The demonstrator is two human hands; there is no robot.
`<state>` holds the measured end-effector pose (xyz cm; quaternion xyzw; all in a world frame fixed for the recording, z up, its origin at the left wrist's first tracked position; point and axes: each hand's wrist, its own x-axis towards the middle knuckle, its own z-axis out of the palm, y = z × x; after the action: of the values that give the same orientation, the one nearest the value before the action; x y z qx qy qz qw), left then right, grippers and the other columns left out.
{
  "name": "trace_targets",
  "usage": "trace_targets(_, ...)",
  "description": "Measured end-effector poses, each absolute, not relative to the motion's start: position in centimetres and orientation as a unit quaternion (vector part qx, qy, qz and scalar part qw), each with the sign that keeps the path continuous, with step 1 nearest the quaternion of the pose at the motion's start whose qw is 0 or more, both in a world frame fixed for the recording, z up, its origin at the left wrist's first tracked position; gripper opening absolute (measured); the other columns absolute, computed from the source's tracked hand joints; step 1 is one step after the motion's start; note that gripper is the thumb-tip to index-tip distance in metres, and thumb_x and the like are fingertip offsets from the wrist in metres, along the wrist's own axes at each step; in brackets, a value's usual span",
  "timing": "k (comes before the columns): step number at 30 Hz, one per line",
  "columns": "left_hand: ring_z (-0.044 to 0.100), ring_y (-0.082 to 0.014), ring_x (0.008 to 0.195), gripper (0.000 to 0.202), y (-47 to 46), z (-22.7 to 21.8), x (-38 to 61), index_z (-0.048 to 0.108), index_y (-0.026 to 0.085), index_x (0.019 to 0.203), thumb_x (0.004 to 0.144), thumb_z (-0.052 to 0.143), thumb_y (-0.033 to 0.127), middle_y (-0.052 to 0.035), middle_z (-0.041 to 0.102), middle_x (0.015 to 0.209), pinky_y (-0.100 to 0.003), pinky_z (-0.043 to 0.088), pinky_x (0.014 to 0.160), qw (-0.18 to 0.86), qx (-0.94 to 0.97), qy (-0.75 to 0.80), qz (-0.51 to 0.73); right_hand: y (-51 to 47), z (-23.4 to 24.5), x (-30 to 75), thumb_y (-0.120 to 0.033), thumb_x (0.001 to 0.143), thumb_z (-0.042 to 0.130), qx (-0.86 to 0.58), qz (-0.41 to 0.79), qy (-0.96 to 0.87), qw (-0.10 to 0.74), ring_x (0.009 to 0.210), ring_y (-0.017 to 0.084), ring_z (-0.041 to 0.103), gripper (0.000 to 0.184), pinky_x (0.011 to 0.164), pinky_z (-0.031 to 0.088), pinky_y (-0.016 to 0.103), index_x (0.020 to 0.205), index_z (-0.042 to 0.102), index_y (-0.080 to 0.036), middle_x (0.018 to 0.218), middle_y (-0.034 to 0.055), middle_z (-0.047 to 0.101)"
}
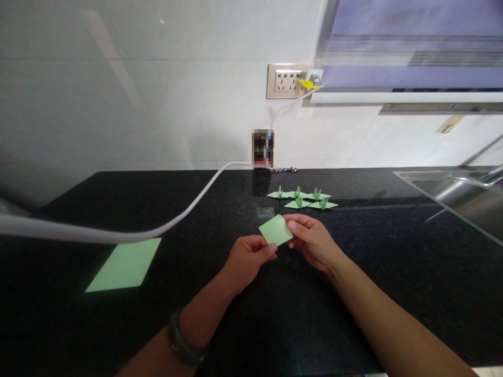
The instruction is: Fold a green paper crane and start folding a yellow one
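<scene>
A small light-green folded paper square [276,232] is held up over the dark countertop between both of my hands. My left hand [251,258] pinches its lower corner between thumb and fingers. At its right corner, my right hand [310,238] grips the paper, thumb in front and fingers partly hidden behind. Several green paper cranes [301,201] stand grouped just beyond my hands. Off to the left lies a flat green sheet of paper [126,264].
A thick white cable [184,212] crosses the left side, passing in front of the sheet. A phone-like device [263,148] leans against the wall below a socket panel [288,81]. On the right is a metal sink [463,191]; a purple blind [412,42] hangs above.
</scene>
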<state>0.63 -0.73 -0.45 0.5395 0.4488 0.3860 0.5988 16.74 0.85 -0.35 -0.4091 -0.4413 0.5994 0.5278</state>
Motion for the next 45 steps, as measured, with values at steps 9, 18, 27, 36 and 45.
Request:
trace_targets(9,0.054,-0.0111,0.061,0.026,-0.47,-0.4,0.5,0.065,0.012,0.08,0.065,0.063,0.033,-0.0023,0.063,0.068,-0.022,0.04,0.058,0.587,0.521,0.433,0.443,0.16,-0.19,16.38,-0.034,0.067,0.063,-0.457,0.506,-0.599,0.419,0.047,0.006,0.039,0.022,0.044,0.03,0.02,0.062,0.057,-0.013,0.055,-0.0026,0.05)
trace_targets(18,0.054,-0.0107,0.051,0.026,-0.52,0.09,0.64,0.066,0.01,0.075,0.067,0.06,0.033,-0.0039,0.062,0.057,-0.022,0.042,0.051,0.588,0.508,0.475,0.414,0.17,-0.33,16.45,-0.037,0.075,0.054,-0.448,0.499,-0.601,0.436,0.049,0.007,0.042,0.024,0.045,0.034,0.021,0.071,0.059,-0.014,0.06,-0.0013,0.051)
trace_targets(27,0.053,-0.0102,0.051,0.022,-0.54,0.05,0.66,0.066,0.011,0.073,0.068,0.059,0.031,-0.0027,0.062,0.056,-0.022,0.042,0.051,0.588,0.518,0.46,0.417,0.16,-0.3,16.32,-0.035,0.075,0.056,-0.44,0.488,-0.61,0.443,0.051,0.008,0.043,0.021,0.045,0.034,0.022,0.075,0.062,-0.014,0.065,0.0001,0.052)
trace_targets(36,0.053,-0.0106,0.053,0.023,-0.6,-0.35,0.7,0.065,0.012,0.075,0.069,0.058,0.032,-0.0029,0.062,0.06,-0.022,0.042,0.052,0.598,0.537,0.45,0.389,-0.07,0.21,16.08,-0.03,0.07,0.06,-0.435,0.506,-0.584,0.461,0.051,0.007,0.043,0.016,0.044,0.032,0.021,0.069,0.061,-0.014,0.062,-0.0012,0.051)
trace_targets(45,0.051,-0.0095,0.055,0.02,-0.68,-0.34,0.48,0.066,0.013,0.072,0.067,0.06,0.031,-0.0012,0.062,0.062,-0.021,0.038,0.054,0.576,0.575,0.427,0.393,-0.11,-0.02,16.08,-0.029,0.069,0.06,-0.468,0.441,-0.627,0.439,0.053,0.008,0.044,0.015,0.049,0.036,0.021,0.065,0.062,-0.015,0.061,-0.0003,0.052)
